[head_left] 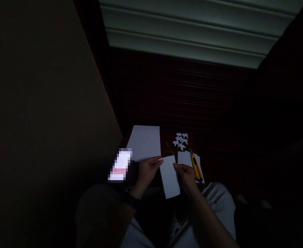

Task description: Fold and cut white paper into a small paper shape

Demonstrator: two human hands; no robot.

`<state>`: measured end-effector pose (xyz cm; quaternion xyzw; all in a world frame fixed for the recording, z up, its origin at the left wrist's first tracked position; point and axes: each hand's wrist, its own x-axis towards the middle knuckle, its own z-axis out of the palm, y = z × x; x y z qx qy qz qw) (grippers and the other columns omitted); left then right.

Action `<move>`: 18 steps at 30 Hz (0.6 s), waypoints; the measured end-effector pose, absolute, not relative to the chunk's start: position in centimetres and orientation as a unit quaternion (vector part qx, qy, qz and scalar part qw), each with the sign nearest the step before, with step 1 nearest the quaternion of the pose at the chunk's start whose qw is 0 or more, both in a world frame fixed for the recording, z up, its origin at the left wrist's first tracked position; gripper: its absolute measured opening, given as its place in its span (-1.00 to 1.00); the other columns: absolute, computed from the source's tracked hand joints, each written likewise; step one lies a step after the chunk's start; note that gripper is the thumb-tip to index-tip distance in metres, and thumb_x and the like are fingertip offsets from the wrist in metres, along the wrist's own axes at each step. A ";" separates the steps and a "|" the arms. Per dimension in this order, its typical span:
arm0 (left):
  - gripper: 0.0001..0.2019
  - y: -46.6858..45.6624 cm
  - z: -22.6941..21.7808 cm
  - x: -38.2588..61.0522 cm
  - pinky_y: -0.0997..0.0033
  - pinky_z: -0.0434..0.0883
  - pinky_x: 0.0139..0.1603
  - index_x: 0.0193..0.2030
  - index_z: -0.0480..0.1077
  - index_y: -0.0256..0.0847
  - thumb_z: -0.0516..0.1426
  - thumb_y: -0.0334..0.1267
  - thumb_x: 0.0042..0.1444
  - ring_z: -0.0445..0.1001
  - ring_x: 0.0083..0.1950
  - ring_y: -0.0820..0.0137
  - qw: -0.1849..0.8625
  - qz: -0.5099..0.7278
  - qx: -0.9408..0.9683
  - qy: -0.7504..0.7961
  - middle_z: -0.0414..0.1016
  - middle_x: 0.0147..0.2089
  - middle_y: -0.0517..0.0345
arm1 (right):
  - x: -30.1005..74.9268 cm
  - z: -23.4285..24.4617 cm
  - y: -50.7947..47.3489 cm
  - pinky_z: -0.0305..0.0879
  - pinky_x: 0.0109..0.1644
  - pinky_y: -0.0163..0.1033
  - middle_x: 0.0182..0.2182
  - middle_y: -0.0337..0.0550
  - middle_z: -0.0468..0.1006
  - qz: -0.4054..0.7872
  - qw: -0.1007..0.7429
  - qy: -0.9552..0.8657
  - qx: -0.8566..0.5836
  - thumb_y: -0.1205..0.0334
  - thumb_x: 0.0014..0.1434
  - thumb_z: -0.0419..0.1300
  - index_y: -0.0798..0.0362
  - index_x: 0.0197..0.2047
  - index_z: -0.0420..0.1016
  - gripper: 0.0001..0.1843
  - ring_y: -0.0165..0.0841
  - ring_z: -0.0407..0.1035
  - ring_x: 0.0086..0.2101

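A narrow rectangular sheet of white paper is held up between my two hands, over the table's near edge. My left hand pinches its upper left corner between thumb and fingers. On the right side, near the top, my right hand grips its edge. Just beyond my right hand lies a yellow and black utility knife, resting on smaller white sheets. Small folded white paper pieces, several of them, are heaped farther back. A thin dark tool lies beside them, its kind unclear.
A larger stack of white paper lies at the back left of the small dark table. A lit, pixelated screen is at the left edge. A pale wall or panel rises on the left, with light slats ahead.
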<state>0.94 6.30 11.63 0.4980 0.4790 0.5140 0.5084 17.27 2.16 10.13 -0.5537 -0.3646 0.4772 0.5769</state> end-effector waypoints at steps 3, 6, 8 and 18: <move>-0.67 6.4 11.8 0.9 0.34 0.46 -0.20 -0.21 0.48 -0.31 0.24 -0.18 -0.13 0.52 -0.23 0.25 0.515 0.514 0.495 0.476 0.56 -0.26 -0.01 | 17.3 10.2 2.1 0.05 -0.52 -0.35 -0.67 -0.28 0.39 0.474 0.575 -0.366 -0.557 0.01 -0.12 0.27 0.14 -0.60 0.46 -0.67 -0.47 0.16 -0.61; -0.56 6.3 12.0 0.9 0.33 0.47 -0.26 -0.08 0.42 -0.29 0.24 -0.15 -0.13 0.52 -0.24 0.26 0.551 0.509 0.475 0.460 0.56 -0.25 0.00 | 17.3 10.4 2.1 0.08 -0.51 -0.35 -0.66 -0.28 0.40 0.476 0.582 -0.356 -0.554 0.01 -0.11 0.27 0.13 -0.58 0.47 -0.68 -0.47 0.18 -0.60; -0.57 5.9 12.2 0.9 0.35 0.48 -0.31 -0.10 0.42 -0.31 0.24 -0.13 -0.13 0.52 -0.27 0.27 0.584 0.497 0.458 0.450 0.55 -0.24 -0.03 | 17.3 10.5 2.2 0.13 -0.47 -0.33 -0.62 -0.26 0.44 0.482 0.591 -0.343 -0.548 0.01 -0.10 0.26 0.13 -0.53 0.49 -0.69 -0.44 0.24 -0.58; -0.66 4.6 12.1 1.1 0.42 0.45 -0.40 -0.35 0.48 -0.35 0.21 -0.06 -0.11 0.51 -0.39 0.34 0.630 0.459 0.449 0.437 0.55 -0.37 -0.01 | 17.3 10.8 2.2 0.25 -0.35 -0.24 -0.54 -0.16 0.52 0.524 0.611 -0.303 -0.510 0.04 -0.10 0.28 0.12 -0.48 0.52 -0.72 -0.31 0.37 -0.47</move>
